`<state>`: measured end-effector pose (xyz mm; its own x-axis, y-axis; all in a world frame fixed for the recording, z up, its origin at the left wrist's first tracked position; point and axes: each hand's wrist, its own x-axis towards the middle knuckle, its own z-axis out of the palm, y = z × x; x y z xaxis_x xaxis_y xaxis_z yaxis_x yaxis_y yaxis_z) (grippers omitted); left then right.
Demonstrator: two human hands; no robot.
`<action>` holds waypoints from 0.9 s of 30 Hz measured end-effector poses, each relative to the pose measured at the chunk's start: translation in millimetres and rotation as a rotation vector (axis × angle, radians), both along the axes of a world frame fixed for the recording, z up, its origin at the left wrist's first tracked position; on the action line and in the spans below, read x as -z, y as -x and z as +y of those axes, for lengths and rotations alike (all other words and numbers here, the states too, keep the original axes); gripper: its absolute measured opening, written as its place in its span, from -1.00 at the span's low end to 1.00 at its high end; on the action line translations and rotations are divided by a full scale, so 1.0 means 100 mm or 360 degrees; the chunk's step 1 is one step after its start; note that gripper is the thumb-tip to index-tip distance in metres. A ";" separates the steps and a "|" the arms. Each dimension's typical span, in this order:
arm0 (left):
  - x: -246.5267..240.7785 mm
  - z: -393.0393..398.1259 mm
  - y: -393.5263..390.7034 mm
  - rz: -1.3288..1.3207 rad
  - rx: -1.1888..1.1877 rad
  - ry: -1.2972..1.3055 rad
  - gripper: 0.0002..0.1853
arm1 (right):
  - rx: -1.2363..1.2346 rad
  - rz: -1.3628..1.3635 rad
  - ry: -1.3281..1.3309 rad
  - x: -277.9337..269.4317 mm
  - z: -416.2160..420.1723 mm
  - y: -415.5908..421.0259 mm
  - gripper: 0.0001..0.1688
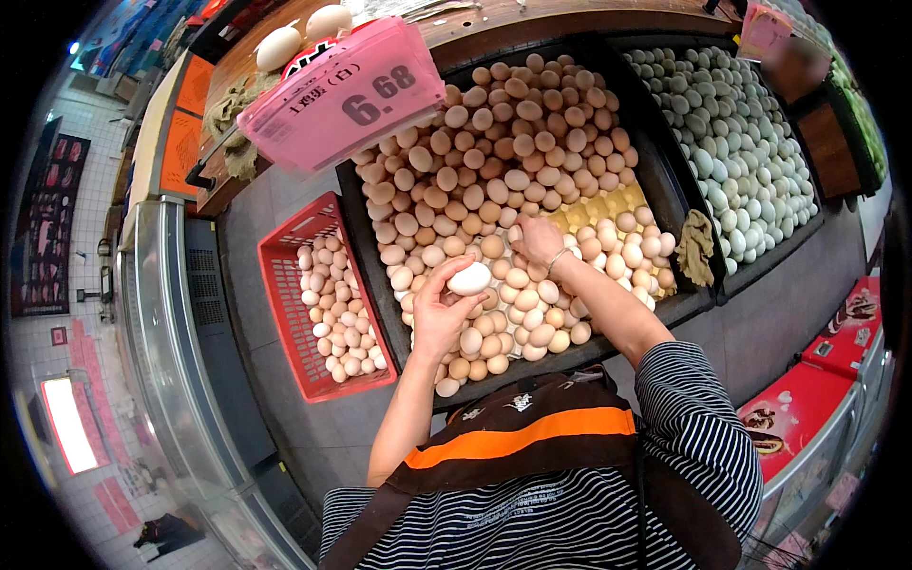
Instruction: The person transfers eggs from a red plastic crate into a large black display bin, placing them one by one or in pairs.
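Note:
My left hand (440, 306) holds a white egg (469, 278) between thumb and fingers, above the near left part of a black bin (598, 348) heaped with brown eggs (496, 191). Farther right, my right hand (538, 241) reaches down among the eggs at the bin's middle, its fingertips at a pale egg (514, 233); whether they grip it is hard to tell. Just beyond that wrist lies a yellow egg tray (602, 206) with bare cups and some eggs. Other eggs sit in a pale tray under my hands.
A red plastic basket (285, 313) of eggs stands left of the bin. Pink price cards (342, 96) jut out at the upper left. To the right are a crumpled cloth (695, 248) on the bin's rim and a second bin of pale greenish eggs (741, 157).

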<state>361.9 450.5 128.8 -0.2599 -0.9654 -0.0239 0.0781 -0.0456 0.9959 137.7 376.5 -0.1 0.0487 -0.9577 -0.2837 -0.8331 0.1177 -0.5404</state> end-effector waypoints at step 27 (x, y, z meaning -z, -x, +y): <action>-0.28 0.12 0.22 -0.0782 -0.0224 0.0665 -0.54 | -0.0317 -0.1153 0.0346 -1.85 0.80 -0.23 -0.27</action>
